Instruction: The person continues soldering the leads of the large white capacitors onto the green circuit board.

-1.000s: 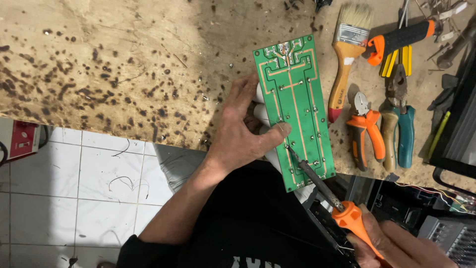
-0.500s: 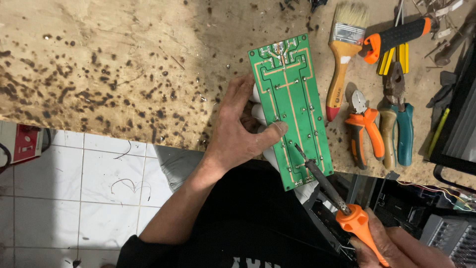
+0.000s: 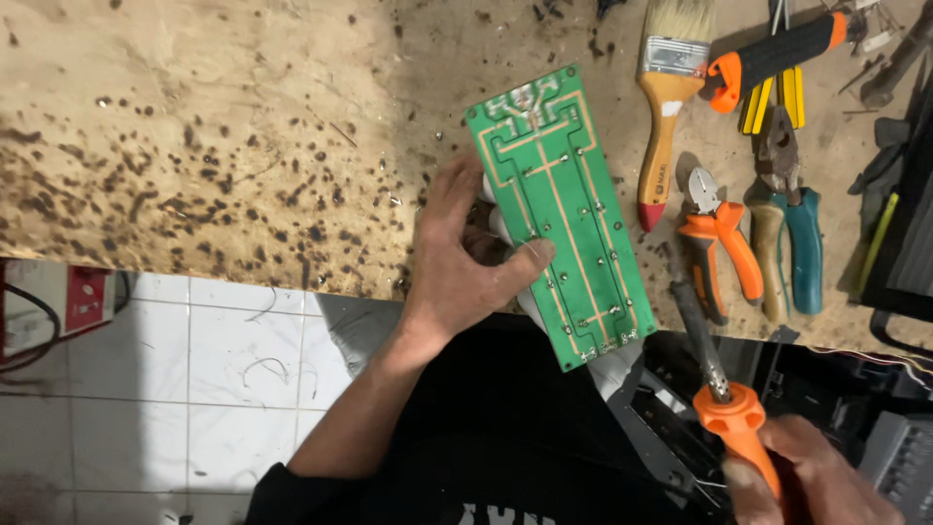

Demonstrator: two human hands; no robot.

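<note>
A long green circuit board (image 3: 564,209) lies solder side up, tilted, over the front edge of a burn-marked wooden bench (image 3: 214,146). My left hand (image 3: 466,258) grips its left edge, thumb pressed on the board's face. White parts under the board show by my fingers. My right hand (image 3: 812,476), at the bottom right, holds an orange-handled soldering iron (image 3: 714,365). The iron's dark shaft points up and left, its tip just off the board's right edge, apart from it.
Right of the board lie a paintbrush (image 3: 663,107), orange-handled cutters (image 3: 719,238), teal-handled pliers (image 3: 787,224) and an orange-and-black tool (image 3: 768,58). Black equipment (image 3: 909,243) sits at the far right. A white tiled floor (image 3: 194,369) and a red box (image 3: 83,297) lie below the bench.
The soldering iron has pulled away from the board to the right; its tip was on the board's lower part a second ago. My left hand keeps its hold on the board.
</note>
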